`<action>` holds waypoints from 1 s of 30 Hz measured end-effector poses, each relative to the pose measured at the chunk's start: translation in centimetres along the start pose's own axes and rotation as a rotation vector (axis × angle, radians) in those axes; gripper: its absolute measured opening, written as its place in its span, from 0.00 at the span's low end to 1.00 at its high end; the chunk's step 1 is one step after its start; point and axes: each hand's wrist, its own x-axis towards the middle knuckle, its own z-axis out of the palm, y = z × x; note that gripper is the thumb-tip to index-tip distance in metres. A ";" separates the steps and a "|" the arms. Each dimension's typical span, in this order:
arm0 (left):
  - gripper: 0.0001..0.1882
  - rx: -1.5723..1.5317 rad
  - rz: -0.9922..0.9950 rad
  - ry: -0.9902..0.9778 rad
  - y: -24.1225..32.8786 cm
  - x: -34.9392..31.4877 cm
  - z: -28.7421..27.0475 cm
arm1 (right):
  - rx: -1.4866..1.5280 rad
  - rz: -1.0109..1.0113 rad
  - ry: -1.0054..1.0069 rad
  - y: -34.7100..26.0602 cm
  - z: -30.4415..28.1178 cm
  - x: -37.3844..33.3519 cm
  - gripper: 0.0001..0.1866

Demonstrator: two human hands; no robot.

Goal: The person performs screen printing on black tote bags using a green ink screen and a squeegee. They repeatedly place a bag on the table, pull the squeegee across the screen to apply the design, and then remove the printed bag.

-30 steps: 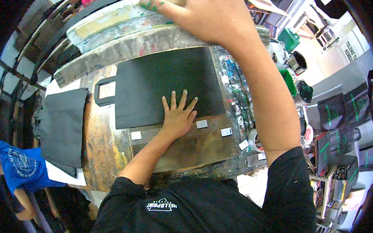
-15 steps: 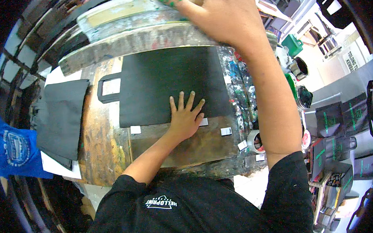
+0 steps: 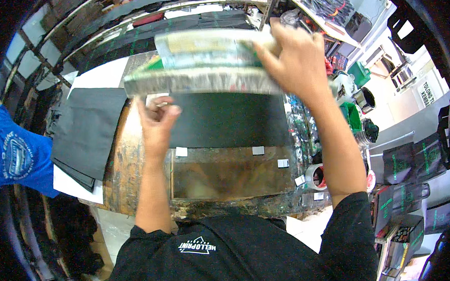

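A wooden screen-printing frame (image 3: 202, 82), blurred and tilted up, hangs over a flat black bag (image 3: 229, 120) on the worktable. A squeegee (image 3: 201, 50) with a pale handle lies in it, beside some green ink. My right hand (image 3: 299, 62) closes round the frame's right end, its thumb at the squeegee; the fingers' far side is hidden. Beneath the frame's left end is my left hand (image 3: 156, 121), raised, fingers loosely curled and apart, nothing visible in them. It is close to the bag's left edge, and I cannot tell whether it touches the frame.
Stacked black bags (image 3: 89, 131) lie on white sheets at the left, near a blue cloth (image 3: 22, 154). Small white tabs (image 3: 258, 150) sit along the bag's near edge. Ink pots (image 3: 364, 99) and a tape roll (image 3: 315, 176) line the right side. Shelving (image 3: 325, 15) stands behind.
My left hand has lifted off the black bag and moved left and up beneath the frame. The frame and squeegee have come down and nearer, with my right hand on them.
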 end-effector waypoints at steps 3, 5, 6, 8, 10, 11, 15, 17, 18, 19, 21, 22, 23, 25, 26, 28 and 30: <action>0.39 0.113 -0.079 -0.140 6.8 -0.6 -1.0 | -0.012 0.015 -0.195 -1.6 -0.2 -5.3 0.30; 0.34 0.254 -0.156 -0.105 4.4 -3.2 -2.7 | 0.047 -0.009 -0.403 -2.3 -0.5 -7.7 0.27; 0.33 0.343 -0.218 -0.061 2.3 -4.6 -3.8 | 0.064 -0.014 -0.442 -2.5 0.0 -8.8 0.27; 0.39 0.391 -0.132 -0.074 -2.5 -7.0 -5.7 | 0.102 0.010 -0.516 -2.5 2.4 -11.4 0.30; 0.46 0.648 -0.035 -0.088 -4.8 -8.6 -7.2 | 0.111 0.056 -0.571 -2.8 4.2 -13.4 0.32; 0.50 0.860 0.084 -0.075 -5.4 -9.3 -7.6 | 0.123 0.060 -0.583 -3.1 4.3 -13.9 0.32; 0.59 1.003 0.234 -0.100 -7.5 -9.6 -8.6 | 0.166 0.052 -0.630 -3.5 3.9 -14.6 0.33; 0.60 1.027 0.272 -0.113 -7.9 -9.6 -8.8 | 0.162 0.045 -0.661 -3.8 3.8 -15.5 0.33; 0.60 1.023 0.294 -0.117 -8.0 -9.5 -8.8 | 0.151 0.035 -0.661 -4.2 3.9 -16.0 0.33; 0.60 1.018 0.316 -0.122 -8.1 -9.4 -8.8 | 0.140 0.026 -0.662 -4.6 4.0 -16.5 0.33; 0.60 1.000 0.190 -0.147 -7.9 -9.6 -9.0 | 0.092 0.052 -0.647 -5.3 4.4 -16.9 0.33; 0.59 0.991 0.126 -0.160 -8.0 -9.7 -9.1 | 0.074 0.059 -0.636 -5.4 4.7 -16.7 0.33; 0.60 0.990 0.118 -0.141 -8.2 -9.9 -9.2 | 0.061 0.071 -0.627 -5.6 4.9 -16.8 0.33; 0.61 0.989 0.100 -0.099 -8.5 -10.3 -9.4 | 0.060 0.059 -0.579 -4.8 6.8 -16.1 0.32; 0.61 0.999 0.100 -0.113 -8.5 -10.2 -9.4 | 0.066 0.073 -0.568 -4.3 7.7 -15.5 0.33; 0.62 1.036 0.104 -0.128 -8.3 -10.2 -9.6 | 0.048 0.097 -0.570 -3.4 9.7 -13.9 0.33; 0.62 1.026 0.111 -0.149 -8.2 -10.0 -9.6 | 0.017 0.103 -0.539 -2.1 12.1 -12.2 0.33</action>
